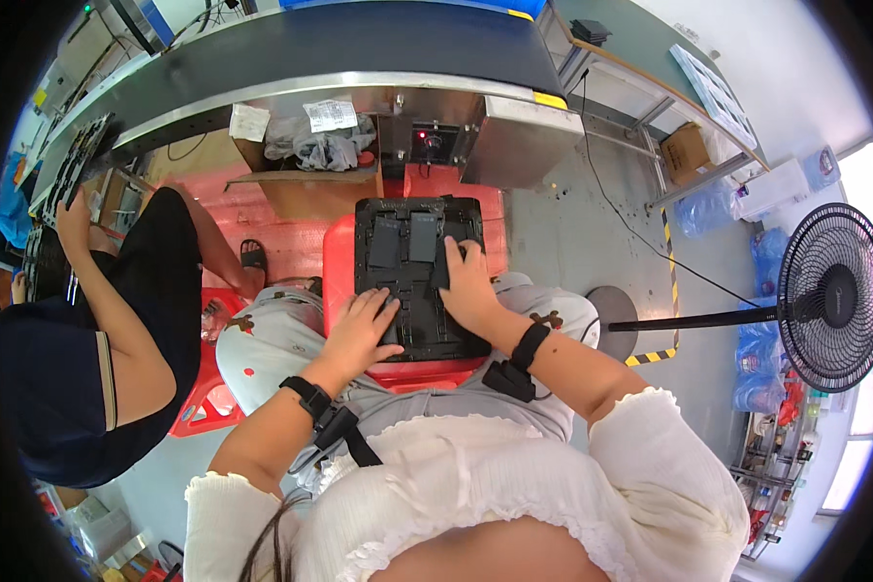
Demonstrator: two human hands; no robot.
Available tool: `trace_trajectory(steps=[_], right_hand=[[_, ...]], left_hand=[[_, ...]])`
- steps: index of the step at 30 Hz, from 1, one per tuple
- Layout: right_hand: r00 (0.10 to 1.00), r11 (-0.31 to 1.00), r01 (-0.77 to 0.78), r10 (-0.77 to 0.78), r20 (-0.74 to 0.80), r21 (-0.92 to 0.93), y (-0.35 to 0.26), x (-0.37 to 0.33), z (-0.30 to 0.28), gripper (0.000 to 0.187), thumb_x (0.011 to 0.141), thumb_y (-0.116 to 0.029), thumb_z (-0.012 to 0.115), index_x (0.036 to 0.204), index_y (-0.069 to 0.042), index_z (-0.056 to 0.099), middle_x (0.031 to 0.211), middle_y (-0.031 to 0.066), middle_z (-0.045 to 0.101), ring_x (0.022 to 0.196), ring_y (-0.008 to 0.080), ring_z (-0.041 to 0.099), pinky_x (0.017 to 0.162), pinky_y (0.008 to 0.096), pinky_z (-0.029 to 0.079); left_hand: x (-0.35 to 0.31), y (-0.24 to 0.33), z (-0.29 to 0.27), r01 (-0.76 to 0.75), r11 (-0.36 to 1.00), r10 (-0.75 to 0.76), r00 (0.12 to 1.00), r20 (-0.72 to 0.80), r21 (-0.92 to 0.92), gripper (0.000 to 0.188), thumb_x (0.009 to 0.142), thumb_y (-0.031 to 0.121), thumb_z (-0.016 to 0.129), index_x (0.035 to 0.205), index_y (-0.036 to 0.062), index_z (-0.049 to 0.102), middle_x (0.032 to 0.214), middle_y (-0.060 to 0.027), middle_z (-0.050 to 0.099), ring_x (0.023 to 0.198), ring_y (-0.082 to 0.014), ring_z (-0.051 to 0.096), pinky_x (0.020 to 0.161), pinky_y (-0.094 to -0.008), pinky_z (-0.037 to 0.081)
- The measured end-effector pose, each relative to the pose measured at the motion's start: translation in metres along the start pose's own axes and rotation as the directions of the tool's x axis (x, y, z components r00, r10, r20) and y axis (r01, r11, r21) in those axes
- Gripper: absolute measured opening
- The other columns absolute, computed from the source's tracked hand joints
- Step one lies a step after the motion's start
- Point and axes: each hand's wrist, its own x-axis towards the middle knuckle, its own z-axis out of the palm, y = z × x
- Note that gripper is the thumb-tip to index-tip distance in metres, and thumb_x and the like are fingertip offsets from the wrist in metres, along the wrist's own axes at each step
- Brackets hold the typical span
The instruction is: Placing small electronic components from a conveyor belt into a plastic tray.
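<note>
A black compartmented tray [417, 348] lies in front of my knees, over a red plastic stool [338, 254]. Two flat dark-grey rectangular pieces, a left one [385, 242] and a right one [423, 237], sit side by side in its far half. My left hand [357, 333] rests on the tray's near left side, fingers stretched out and apart. At the right side, my right hand [471, 289] pinches a dark rectangular piece [442, 264] between thumb and fingers, close over the tray. Its fingers partly cover that piece.
A conveyor belt [388, 48] runs across the far side, with an open cardboard box [320, 194] below it. To the left, a co-worker [126, 359] sits handling black trays [68, 175]. A standing fan [834, 296] is at the right, its round base [611, 320] beside my knee.
</note>
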Motion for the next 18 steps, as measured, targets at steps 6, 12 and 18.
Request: trace_trajectory(steps=[6,12,18], right_hand=[[0.991,0.982,0.088,-0.069,-0.113,0.167,-0.016,-0.023,0.034,0.072,0.075,-0.013,0.070,0.133,0.006,0.032,0.118,0.0267,0.037,0.107,0.0424,0.043,0.095,0.0430,0.037],[0.992,0.969,0.086,-0.061,-0.114,0.231,-0.002,-0.030,0.021,0.064,0.084,-0.028,0.064,0.131,0.005,0.035,0.114,0.0252,0.043,0.106,0.0389,0.046,0.093,0.0405,0.039],[0.958,0.931,0.282,-0.260,0.120,-0.234,0.013,-0.060,-0.018,0.074,0.079,-0.037,0.066,0.134,0.001,0.034,0.125,0.0223,0.041,0.116,0.0364,0.043,0.094,0.0444,0.038]], left_hand=[[0.006,-0.002,0.002,0.103,0.994,-0.103,0.995,0.012,-0.022,0.080,0.060,0.035,0.077,0.127,0.0036,0.047,0.128,-0.0106,0.047,0.120,-0.0291,0.042,0.100,-0.0430,0.031],[-0.002,-0.001,0.008,0.097,0.995,-0.097,0.995,-0.001,-0.008,0.072,0.066,0.027,0.075,0.128,0.0056,0.046,0.132,-0.0101,0.046,0.126,-0.0278,0.037,0.102,-0.0465,0.030],[0.002,0.015,0.011,0.086,0.990,-0.096,0.991,0.094,0.109,0.065,0.075,0.026,0.068,0.132,0.0076,0.043,0.143,-0.0116,0.032,0.134,-0.0286,0.029,0.106,-0.0494,0.026]])
